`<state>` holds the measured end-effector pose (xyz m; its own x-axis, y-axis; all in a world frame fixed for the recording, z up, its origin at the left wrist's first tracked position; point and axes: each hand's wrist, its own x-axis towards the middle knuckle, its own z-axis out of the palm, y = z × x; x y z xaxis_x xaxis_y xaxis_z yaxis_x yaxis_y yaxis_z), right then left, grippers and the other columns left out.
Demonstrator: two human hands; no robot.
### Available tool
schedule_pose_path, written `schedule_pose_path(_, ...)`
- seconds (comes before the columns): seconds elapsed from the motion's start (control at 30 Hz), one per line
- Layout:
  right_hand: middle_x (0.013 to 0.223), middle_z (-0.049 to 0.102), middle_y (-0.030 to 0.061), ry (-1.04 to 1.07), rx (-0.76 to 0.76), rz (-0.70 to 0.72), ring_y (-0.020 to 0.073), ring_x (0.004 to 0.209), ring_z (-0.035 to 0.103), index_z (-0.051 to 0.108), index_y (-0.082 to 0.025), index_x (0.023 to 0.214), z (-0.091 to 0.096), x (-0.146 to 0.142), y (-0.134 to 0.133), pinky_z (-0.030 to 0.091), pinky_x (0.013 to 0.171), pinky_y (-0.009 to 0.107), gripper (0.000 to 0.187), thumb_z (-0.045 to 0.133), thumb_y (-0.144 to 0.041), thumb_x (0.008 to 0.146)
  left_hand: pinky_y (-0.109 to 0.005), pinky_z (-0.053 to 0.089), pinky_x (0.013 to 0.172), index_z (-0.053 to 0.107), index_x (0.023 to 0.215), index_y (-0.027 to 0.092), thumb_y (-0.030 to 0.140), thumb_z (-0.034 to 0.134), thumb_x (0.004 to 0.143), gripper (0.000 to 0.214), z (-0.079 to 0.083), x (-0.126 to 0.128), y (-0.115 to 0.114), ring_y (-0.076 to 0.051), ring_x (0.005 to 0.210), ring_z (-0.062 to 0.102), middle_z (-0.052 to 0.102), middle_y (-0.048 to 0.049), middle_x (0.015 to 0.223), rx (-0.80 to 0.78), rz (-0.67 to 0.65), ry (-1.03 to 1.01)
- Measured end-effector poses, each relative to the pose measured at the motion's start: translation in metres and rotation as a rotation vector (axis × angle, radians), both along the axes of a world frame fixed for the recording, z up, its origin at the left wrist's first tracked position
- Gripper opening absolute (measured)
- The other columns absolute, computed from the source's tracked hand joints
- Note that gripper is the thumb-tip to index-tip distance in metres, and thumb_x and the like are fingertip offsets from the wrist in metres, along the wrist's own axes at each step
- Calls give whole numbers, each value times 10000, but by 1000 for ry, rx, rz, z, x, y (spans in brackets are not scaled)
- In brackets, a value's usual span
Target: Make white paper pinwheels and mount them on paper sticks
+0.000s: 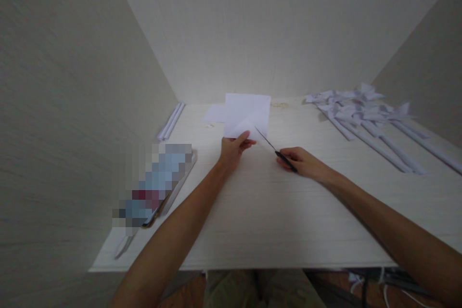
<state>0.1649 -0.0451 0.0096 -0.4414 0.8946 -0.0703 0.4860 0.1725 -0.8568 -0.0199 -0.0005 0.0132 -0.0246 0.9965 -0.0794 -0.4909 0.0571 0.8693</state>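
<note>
My left hand (pixel 234 150) pinches the lower edge of a white sheet of paper (pixel 247 108), with the thumb on top and the fingers beneath. The sheet is held up over the table, and a faint crease or fold shows near its bottom. In my right hand (pixel 301 161) is a pair of scissors (pixel 276 150) with black handles. Their thin blades point up and left, and the tips overlap the lower right part of the sheet. Whether the blades touch the paper I cannot tell. Another white paper piece (pixel 214 113) lies behind, to the left.
Several paper pinwheels (pixel 355 110) on rolled sticks lie in a heap at the right. Rolled paper tubes (pixel 172 121) rest at the back left. A blurred-out item (pixel 159 185) lies at the left on the white table (pixel 252 221). Walls stand at the back and both sides.
</note>
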Motion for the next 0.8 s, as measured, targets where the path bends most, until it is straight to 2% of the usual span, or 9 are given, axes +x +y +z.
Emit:
schedule_pose_path(0.23,526,344,-45,35,-2,-2,84,483,308,372,-191,570,6,-2,-3,217,459,247,347,447,-473,758,-163,466,421,587,631,87,142,701,568,142,-3,1,-1,-102,429,589,601,7,482,14,-72,9)
schedule_pose_path(0.8,519,343,-50,32,1,-5,78,481,309,382,-184,571,0,-1,-1,219,454,238,315,457,-420,766,-165,462,424,587,645,92,142,701,552,155,-3,1,0,-91,422,578,606,15,505,17,-56,11)
